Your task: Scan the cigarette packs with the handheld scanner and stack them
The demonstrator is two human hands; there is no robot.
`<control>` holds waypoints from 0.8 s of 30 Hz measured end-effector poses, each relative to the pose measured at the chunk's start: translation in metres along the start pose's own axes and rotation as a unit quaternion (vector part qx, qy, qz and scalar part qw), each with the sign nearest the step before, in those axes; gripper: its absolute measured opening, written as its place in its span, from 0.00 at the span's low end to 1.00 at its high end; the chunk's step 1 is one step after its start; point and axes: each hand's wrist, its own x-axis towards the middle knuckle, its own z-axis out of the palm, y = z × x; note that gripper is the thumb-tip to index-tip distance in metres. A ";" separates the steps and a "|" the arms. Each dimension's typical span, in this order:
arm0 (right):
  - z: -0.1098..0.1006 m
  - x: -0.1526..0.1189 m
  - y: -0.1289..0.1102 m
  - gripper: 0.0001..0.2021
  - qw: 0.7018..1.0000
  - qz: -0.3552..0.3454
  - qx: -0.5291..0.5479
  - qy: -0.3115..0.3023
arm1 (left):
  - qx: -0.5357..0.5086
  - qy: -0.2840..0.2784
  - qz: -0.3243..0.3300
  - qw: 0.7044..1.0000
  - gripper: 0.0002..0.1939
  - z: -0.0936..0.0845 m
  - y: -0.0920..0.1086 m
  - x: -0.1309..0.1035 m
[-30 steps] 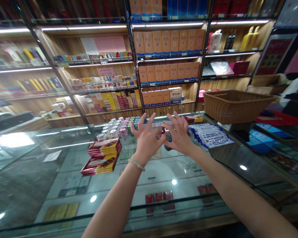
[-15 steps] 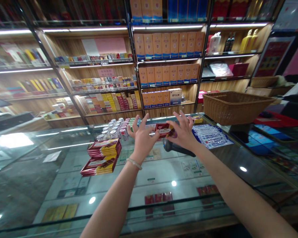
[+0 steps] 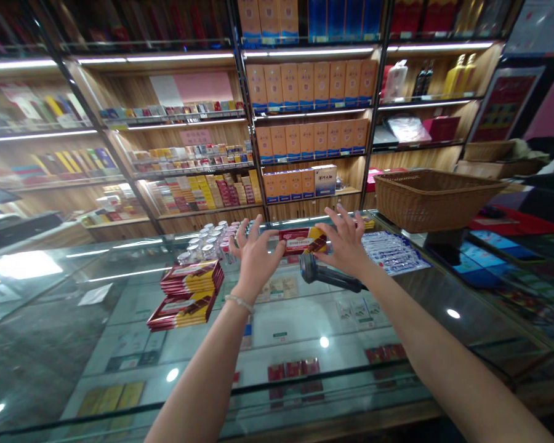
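A red and yellow packet is held level above the glass counter. My left hand pinches its left end between thumb and forefinger, other fingers raised. At the right end, my right hand grips it between thumb and finger. Just below the packet lies a black handheld scanner. Two stacks of similar red and yellow packets, an upper stack and a lower stack, lie on the counter to the left of my left hand.
Clear-lidded jars stand behind the stacks. Blue and white packets lie right of my right hand, near a wicker basket. Shelves of boxes line the back wall; the glass counter spans the front.
My left hand has moved a little left, and more of the packet's face shows between my hands. My right hand still holds the other end, slightly further right.
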 end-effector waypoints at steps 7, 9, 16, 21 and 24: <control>-0.002 0.000 0.006 0.26 1.000 -0.002 -0.012 -0.004 | 0.082 -0.005 0.120 0.989 0.36 -0.007 -0.005 -0.005; -0.002 0.000 0.006 0.26 1.000 -0.007 -0.013 -0.011 | 0.098 -0.016 0.148 0.984 0.38 -0.007 -0.006 -0.007; -0.004 0.000 0.005 0.26 1.000 -0.019 -0.013 -0.014 | 0.122 -0.024 0.158 0.979 0.35 -0.004 -0.006 -0.006; -0.007 0.002 -0.001 0.27 1.000 -0.017 -0.009 -0.002 | 0.155 -0.023 0.163 0.974 0.32 -0.016 -0.008 -0.003; -0.008 0.005 -0.010 0.27 1.000 -0.025 -0.002 0.013 | 0.158 -0.024 0.163 0.974 0.33 -0.033 -0.015 -0.003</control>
